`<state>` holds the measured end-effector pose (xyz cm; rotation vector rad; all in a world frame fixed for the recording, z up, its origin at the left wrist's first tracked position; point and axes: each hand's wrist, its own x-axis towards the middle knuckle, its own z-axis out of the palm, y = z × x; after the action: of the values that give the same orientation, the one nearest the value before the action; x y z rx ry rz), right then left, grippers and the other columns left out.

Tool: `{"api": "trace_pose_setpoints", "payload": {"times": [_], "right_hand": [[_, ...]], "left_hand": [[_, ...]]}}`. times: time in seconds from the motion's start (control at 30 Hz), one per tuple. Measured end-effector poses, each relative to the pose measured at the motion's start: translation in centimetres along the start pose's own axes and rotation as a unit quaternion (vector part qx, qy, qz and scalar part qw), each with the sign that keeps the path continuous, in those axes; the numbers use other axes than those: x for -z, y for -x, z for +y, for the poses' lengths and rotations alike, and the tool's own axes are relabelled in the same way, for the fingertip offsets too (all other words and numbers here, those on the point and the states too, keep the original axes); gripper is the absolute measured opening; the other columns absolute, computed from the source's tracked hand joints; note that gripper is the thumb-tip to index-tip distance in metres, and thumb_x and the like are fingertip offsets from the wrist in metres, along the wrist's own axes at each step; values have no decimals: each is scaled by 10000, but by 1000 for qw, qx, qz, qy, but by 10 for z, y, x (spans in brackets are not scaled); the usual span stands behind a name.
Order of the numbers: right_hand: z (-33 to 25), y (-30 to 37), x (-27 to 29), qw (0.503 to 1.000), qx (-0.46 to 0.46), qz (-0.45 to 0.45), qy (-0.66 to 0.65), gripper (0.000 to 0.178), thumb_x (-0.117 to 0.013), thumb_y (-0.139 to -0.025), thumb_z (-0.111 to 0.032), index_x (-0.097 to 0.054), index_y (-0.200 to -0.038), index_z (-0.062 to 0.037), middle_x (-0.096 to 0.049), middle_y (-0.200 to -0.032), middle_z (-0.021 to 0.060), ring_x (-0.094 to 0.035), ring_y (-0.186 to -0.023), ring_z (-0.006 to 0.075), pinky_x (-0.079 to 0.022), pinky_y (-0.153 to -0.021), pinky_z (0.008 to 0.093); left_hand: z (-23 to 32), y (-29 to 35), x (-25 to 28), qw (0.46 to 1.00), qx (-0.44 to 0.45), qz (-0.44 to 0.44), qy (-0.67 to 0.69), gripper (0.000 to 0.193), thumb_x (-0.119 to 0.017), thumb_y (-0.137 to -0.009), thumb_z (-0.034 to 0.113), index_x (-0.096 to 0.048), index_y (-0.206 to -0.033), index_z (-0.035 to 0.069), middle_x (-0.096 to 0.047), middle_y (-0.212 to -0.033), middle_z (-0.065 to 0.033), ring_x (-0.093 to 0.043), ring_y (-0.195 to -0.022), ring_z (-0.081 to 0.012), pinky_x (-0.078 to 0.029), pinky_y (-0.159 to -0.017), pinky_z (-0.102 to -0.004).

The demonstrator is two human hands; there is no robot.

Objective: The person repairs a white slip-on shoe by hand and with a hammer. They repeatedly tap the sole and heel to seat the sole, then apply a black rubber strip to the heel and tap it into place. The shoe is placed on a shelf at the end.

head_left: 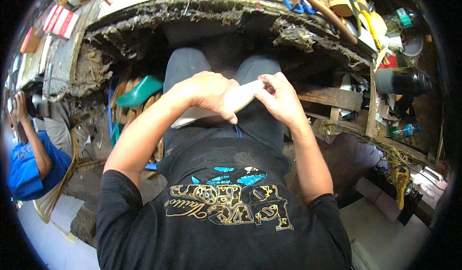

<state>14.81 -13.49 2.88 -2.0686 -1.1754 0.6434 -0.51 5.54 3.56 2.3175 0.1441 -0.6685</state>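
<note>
Over my lap I hold a white, sole-shaped piece [239,96] with a pale tan edge along one side. My left hand [208,93] is wrapped over its middle, the thumb pressing along the near side. The narrow right end is pinched between the thumb and fingers of my right hand [278,96]. Its wider left end shows below my left wrist, resting close to my thigh. Part of the piece is hidden under my left hand, so I cannot tell its exact kind.
A worktable [192,0] with a ragged, fibrous edge curves ahead of my knees. Blue-handled scissors [292,1] and wooden-handled tools lie at its right. Left of my leg are a green shoe last [139,92] and several brown ones. A person in a blue shirt [38,162] sits far left.
</note>
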Motion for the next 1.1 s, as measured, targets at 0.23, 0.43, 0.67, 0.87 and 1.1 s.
{"api": "trace_pose_setpoints", "payload": {"times": [0.23,0.43,0.67,0.87,1.1], "right_hand": [[-28,-128,126,828,333,306,331,208,-681,-906,-155,-692,-1074,-33,-699,-972,181,-669,-906,381,-529,-841,483],[-20,-186,130,820,245,160,492,126,-649,-874,-133,-656,-982,-68,-689,-969,187,-662,-950,372,-522,-828,531],[-51,-75,91,964,186,157,109,332,-675,-1010,-265,-701,-1232,-20,-729,-1140,138,-679,-1038,231,-525,-930,376],[-17,-13,-17,987,4,-72,-142,257,-713,-997,-286,-696,-1042,-34,-596,-793,-43,-541,-611,55,-462,-544,238],[-30,-3,-45,935,-136,-79,-318,336,-755,-960,-353,-699,-1103,-55,-585,-726,-45,-497,-545,42,-419,-482,233]], "left_hand": [[-35,23,16,937,-110,246,223,860,-944,-630,451,-607,-1271,-13,-667,-1138,-148,-652,-1053,-267,-524,-962,-401],[-74,67,-21,708,-108,221,663,986,-998,-545,234,-570,-1406,16,-660,-1350,-115,-627,-1240,-255,-471,-1116,-412],[-74,68,-41,661,-10,344,667,369,-800,-857,305,-689,-1095,46,-716,-964,-61,-696,-862,-156,-577,-796,-350],[-78,68,-33,721,63,257,640,386,-775,-894,327,-665,-1135,47,-728,-953,-46,-720,-829,-147,-612,-787,-319],[-85,58,-44,661,67,282,692,377,-775,-910,410,-696,-1045,68,-725,-894,-45,-708,-776,-128,-597,-725,-296]]}}
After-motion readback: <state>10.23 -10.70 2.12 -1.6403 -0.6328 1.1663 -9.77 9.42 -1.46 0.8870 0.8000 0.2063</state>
